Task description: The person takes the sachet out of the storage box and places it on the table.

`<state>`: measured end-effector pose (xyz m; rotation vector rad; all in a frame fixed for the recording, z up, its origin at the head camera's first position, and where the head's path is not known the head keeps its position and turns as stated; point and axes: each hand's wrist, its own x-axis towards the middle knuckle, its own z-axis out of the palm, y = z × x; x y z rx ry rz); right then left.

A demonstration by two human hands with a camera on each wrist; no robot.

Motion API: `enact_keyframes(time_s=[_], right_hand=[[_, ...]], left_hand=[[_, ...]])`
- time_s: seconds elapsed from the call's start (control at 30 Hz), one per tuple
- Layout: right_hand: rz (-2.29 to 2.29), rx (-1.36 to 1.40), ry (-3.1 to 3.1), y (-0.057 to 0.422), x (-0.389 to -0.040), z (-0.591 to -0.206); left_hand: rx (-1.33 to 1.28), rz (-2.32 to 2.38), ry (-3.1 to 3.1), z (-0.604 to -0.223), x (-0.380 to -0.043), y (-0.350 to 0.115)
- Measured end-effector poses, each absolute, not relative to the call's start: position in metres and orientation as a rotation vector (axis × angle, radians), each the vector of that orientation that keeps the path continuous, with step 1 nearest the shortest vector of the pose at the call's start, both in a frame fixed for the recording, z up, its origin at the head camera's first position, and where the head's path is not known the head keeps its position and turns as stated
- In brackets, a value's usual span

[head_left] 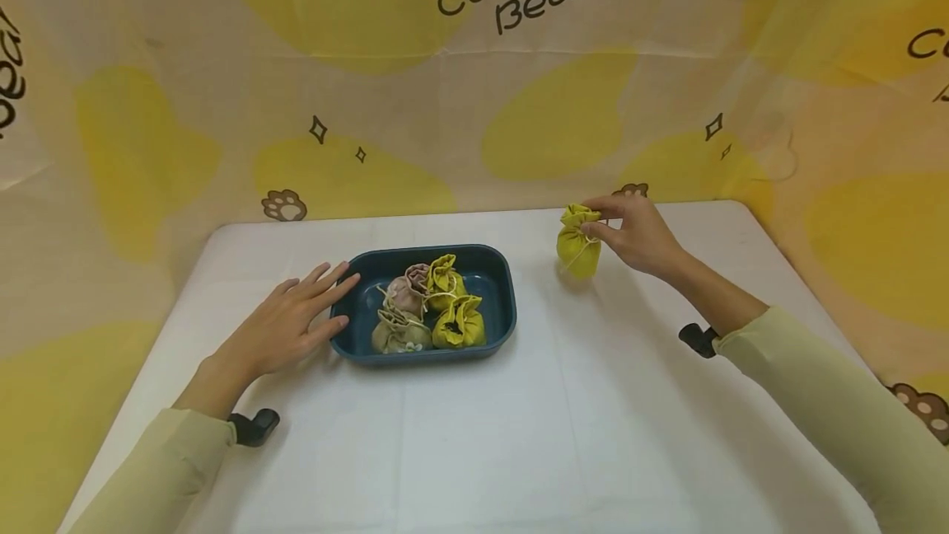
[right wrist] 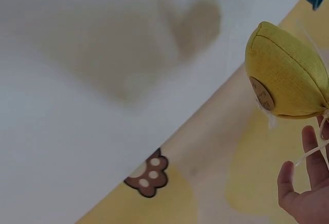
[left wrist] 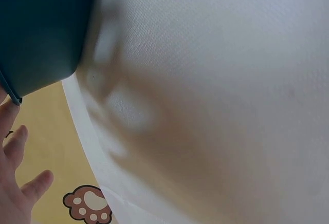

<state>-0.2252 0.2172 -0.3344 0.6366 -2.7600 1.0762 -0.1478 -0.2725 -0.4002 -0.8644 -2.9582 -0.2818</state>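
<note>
two hands, left (head_left: 292, 324) flat, right (head_left: 639, 231) pinching pouch (head_left: 577, 247)

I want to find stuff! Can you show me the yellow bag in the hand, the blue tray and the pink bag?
yellow pouch (head_left: 577, 252), head view, on its round body.
blue tray (head_left: 498, 264), head view, on its right inner wall.
pink pouch (head_left: 409, 290), head view, on its middle.

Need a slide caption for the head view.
Right hand pinches a yellow pouch by its top; left hand rests against a blue tray.
</note>
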Motion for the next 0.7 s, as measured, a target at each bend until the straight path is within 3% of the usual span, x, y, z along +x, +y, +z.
enact_keyframes(time_s=[0.7], right_hand=[[0.947, 0.498, -2.916, 0.250, -0.228, -0.356]], left_hand=[[-0.887, -0.293, -2.957, -0.394, -0.149, -0.273]])
